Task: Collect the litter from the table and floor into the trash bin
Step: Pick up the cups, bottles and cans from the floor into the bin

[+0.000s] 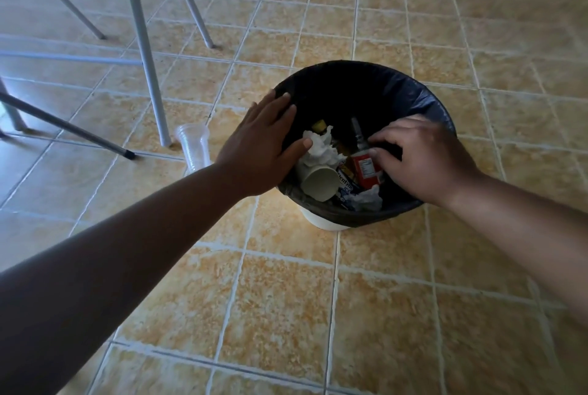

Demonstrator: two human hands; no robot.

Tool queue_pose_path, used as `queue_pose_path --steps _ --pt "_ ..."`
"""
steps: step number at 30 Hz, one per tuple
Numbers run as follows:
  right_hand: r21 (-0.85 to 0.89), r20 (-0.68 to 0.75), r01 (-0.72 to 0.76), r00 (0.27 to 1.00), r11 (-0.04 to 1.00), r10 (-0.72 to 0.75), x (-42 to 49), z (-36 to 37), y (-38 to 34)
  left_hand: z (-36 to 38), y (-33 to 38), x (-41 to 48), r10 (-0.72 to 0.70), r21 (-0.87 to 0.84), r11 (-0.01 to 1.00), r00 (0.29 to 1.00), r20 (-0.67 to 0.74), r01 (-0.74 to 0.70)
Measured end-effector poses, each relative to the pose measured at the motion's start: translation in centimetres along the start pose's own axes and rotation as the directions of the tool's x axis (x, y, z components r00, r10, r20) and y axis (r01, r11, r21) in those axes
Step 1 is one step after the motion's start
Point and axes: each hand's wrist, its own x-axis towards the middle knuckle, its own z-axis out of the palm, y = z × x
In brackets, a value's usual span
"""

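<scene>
The trash bin (324, 223), white with a black liner (413, 92), stands on the tiled floor at the centre. Inside lie crumpled white tissue (319, 146), a paper cup (318, 183), a blue wrapper (345, 183) and a small red-labelled bottle (366, 168). My left hand (264, 146) rests flat on the bin's left rim, thumb over the inside. My right hand (423, 156) hovers over the bin's right side with curled fingers. Its fingertips are at the bottle; whether they grip it is unclear. A clear plastic cup (194, 146) lies on the floor left of the bin.
Grey metal furniture legs (143, 54) stand at the upper left, one right beside the clear cup. A dark pole with a black tip (63, 124) slants across the floor at the left. Tan tiled floor (318, 315) spreads in front and to the right.
</scene>
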Motion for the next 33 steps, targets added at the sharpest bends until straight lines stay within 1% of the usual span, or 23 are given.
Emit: queue_pose_path --steps 5,7,10,13,14,16,19,22,24,28,30,33 --pt "-0.001 0.009 -0.014 1.0 1.0 0.014 0.0 -0.2 -0.2 0.2 0.0 0.0 -0.019 -0.005 1.0 1.0 -0.002 0.019" --pt "-0.015 -0.001 0.005 1.0 1.0 -0.005 0.0 -0.3 -0.5 0.3 -0.1 0.0 -0.016 -0.002 1.0 1.0 -0.004 0.016" --pt "-0.018 -0.056 0.065 0.996 0.998 -0.066 0.1 -0.3 -2.1 0.1 -0.2 0.1 -0.002 0.001 1.0 1.0 0.007 0.002" --pt "0.039 -0.091 0.18 0.98 0.983 -0.176 0.4 0.1 -5.6 -0.1 -0.6 0.1 0.025 -0.064 0.998 1.0 -0.01 -0.025" --pt "0.052 -0.078 0.206 0.976 0.977 -0.202 0.5 0.3 -6.9 -0.2 -0.9 0.0 0.03 -0.098 0.995 0.999 -0.031 -0.033" --pt "0.067 0.004 0.206 0.978 0.976 -0.207 0.7 0.9 -9.0 -0.1 -1.6 -0.4 0.003 -0.176 0.984 0.997 -0.082 -0.017" --pt "0.028 0.185 0.183 0.965 0.983 -0.185 1.4 2.0 -11.1 0.2 -3.8 -1.0 -0.098 -0.228 0.971 0.986 -0.133 0.066" --pt "0.004 0.284 0.197 0.94 0.98 -0.19 2.2 3.5 -12.2 1.0 -7.1 -1.7 -0.201 -0.191 0.966 0.972 -0.121 0.176" --pt "-0.006 0.313 0.207 0.93 0.978 -0.195 2.5 4.3 -12.6 1.8 -9.6 -2.4 -0.304 -0.152 0.946 0.947 -0.101 0.288" --pt "0.01 0.363 0.204 0.911 0.979 -0.194 2.9 5.3 -12.6 2.8 -14.3 -3.9 -0.495 -0.078 0.868 0.868 -0.052 0.49" --pt "0.031 0.36 0.209 0.91 0.978 -0.206 2.9 5.6 -12.4 3.3 -16.2 -4.2 -0.547 -0.037 0.837 0.836 -0.034 0.546" --pt "0.035 0.342 0.219 0.914 0.975 -0.218 2.9 6.0 -12.3 4.1 -18.4 -4.5 -0.593 0.013 0.805 0.805 -0.011 0.593"
